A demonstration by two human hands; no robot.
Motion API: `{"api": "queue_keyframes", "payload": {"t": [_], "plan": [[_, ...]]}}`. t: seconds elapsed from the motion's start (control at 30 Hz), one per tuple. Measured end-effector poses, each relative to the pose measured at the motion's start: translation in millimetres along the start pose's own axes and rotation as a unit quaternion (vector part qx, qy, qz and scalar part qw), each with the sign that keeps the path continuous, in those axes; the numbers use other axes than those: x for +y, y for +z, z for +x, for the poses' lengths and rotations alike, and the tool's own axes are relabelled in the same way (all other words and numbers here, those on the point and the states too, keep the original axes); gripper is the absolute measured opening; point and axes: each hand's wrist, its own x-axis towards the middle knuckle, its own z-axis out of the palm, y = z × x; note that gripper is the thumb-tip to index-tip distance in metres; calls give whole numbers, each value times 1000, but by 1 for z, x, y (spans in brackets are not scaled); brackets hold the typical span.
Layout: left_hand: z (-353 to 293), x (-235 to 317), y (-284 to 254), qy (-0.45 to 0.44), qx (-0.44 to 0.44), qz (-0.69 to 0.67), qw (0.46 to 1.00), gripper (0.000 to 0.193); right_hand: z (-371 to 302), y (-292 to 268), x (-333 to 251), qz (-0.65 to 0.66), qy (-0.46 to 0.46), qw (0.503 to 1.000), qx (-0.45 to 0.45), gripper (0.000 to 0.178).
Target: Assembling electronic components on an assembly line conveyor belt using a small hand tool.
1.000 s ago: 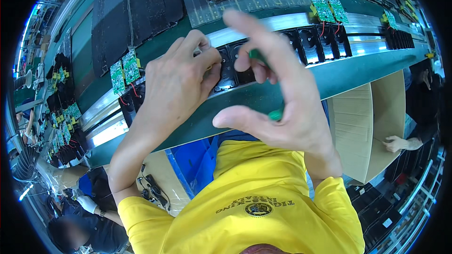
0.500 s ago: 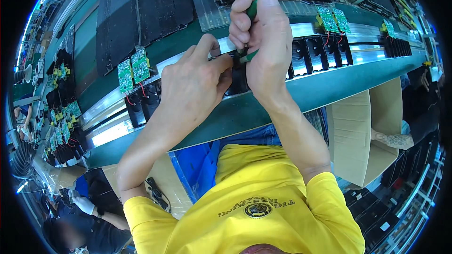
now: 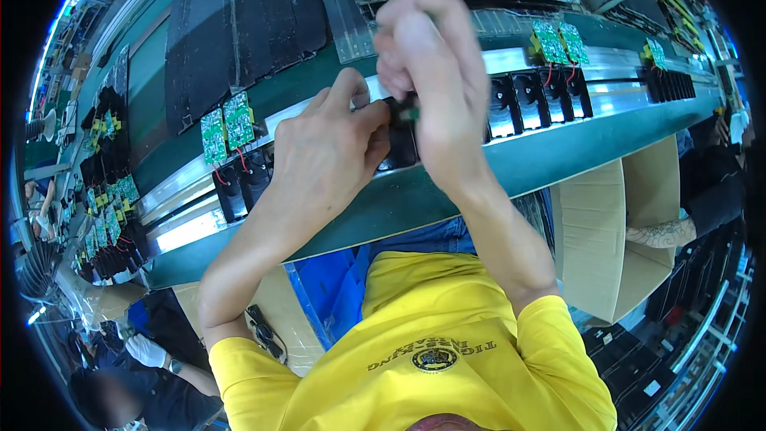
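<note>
Black housing [image 3: 399, 149] sits right between the two hands, on the bench's near side, long axis running from the bench's far side toward the worker's body, crosswise to the row. Left hand [image 3: 323, 140] is nearer: bent fingertips at its left side, gap narrow; I can't tell from here if they pinch it or just rest there. Right hand [image 3: 435, 72] is balled up, blurred, above and right of the housing, curled round a green tool [image 3: 409, 114]; only a bit shows, pointing left at the housing's far end. Tool type: can't tell.

In the way: the left fingers and right fist hide most of that far end. More black housings [image 3: 538, 100] line up to the right, others [image 3: 239, 183] left past the left wrist, with green circuit boards [image 3: 238, 120] on red wires behind them. Dark sheets [image 3: 247, 32] lie beyond, on the green bench [image 3: 527, 164]. Cardboard box [image 3: 590, 231] stands off the right, near edge; a co-worker's forearm [image 3: 662, 234] reaches there, well apart from the work.
</note>
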Motion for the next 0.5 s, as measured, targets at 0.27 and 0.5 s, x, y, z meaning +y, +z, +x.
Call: {"api": "queue_keyframes", "payload": {"t": [0.27, 0.5], "plan": [[39, -14, -39, 28, -167, -11, 985, 18, -58, -51, -39, -584, -130, 775, -203, 18], [56, -13, -14, 81, 47, 24, 995, 47, -69, -54, -30, -641, -111, 718, -248, 19]]}}
